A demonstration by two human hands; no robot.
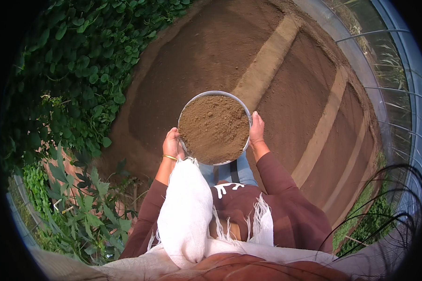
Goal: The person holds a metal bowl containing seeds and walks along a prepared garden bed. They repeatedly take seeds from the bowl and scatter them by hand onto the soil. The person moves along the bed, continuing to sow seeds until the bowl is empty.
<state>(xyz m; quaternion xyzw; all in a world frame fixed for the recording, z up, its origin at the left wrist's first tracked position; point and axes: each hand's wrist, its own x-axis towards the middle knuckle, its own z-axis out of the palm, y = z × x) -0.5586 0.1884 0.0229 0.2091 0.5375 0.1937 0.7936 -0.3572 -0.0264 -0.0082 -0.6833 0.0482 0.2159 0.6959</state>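
Between my two hands is a round, pale-rimmed container (215, 92), filled almost to its rim with loose brown soil (212, 128). My left hand (172, 144) grips its left side, with a yellow bangle (170, 157) at the wrist. On the right side, my right hand (256, 129) holds the rim with the thumb uppermost. The container is in front of my body at about the level of my legs; its underside is hidden. A white fringed scarf (186, 207) hangs down close to my left wrist.
Dense leafy vines (88, 66) grow along the left, with lobed-leaf plants (91, 210) nearer me. Ahead lies bare, raked soil (183, 63), crossed by raised earth ridges (272, 58). A clear plastic greenhouse wall with metal hoops (390, 87) curves along the right.
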